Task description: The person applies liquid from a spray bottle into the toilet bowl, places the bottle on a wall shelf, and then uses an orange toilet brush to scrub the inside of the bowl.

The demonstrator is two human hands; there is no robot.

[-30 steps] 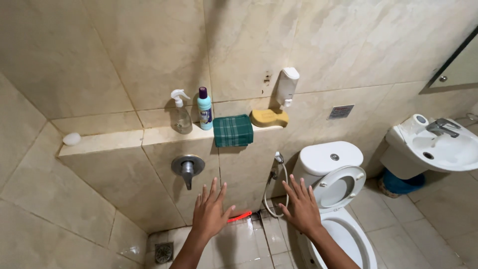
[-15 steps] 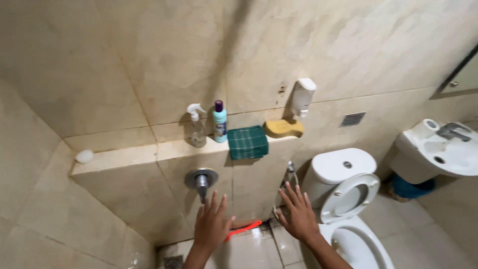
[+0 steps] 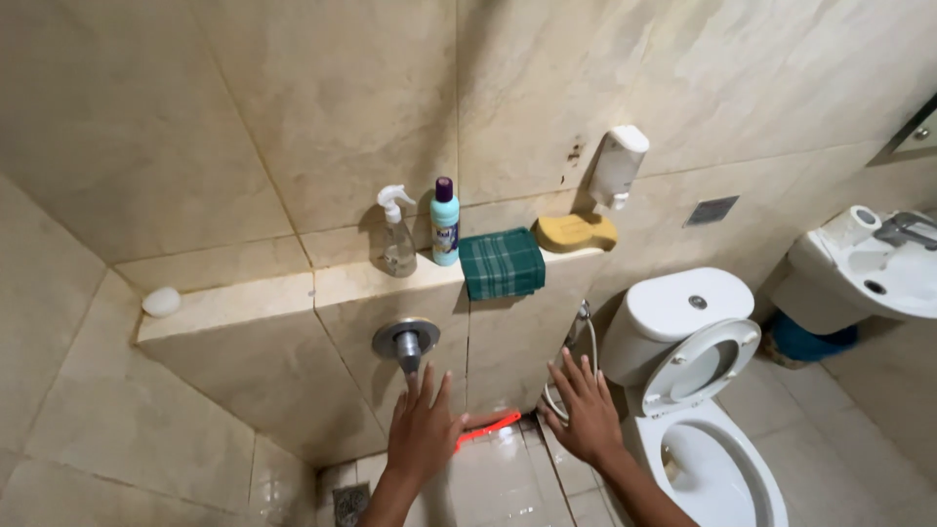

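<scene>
Both hands out in front, palms down, fingers spread apart, holding nothing. Left hand (image 3: 423,429) hangs just below the round metal wall valve (image 3: 406,342), fingertips close under its knob but not clearly touching; can't tell contact. Right hand (image 3: 586,410) is near the coiled bidet hose (image 3: 584,342) and just left of the toilet (image 3: 703,410), whose seat is raised against the white tank w/ bowl open below. Between the hands, low on the wet floor tiles, lies a thin red-orange object (image 3: 488,427), partly hidden by left hand; can't tell what it is. Above, on the tiled ledge (image 3: 244,298): clear spray bottle (image 3: 395,234), teal bottle w/ purple cap (image 3: 445,222), folded green checked cloth (image 3: 502,263) draped over the edge, yellow sponge (image 3: 576,232), white soap bar (image 3: 161,302) at far left. White wall dispenser (image 3: 619,166) above sponge. White basin (image 3: 878,278) far right, floor drain (image 3: 349,503) bottom left.
</scene>
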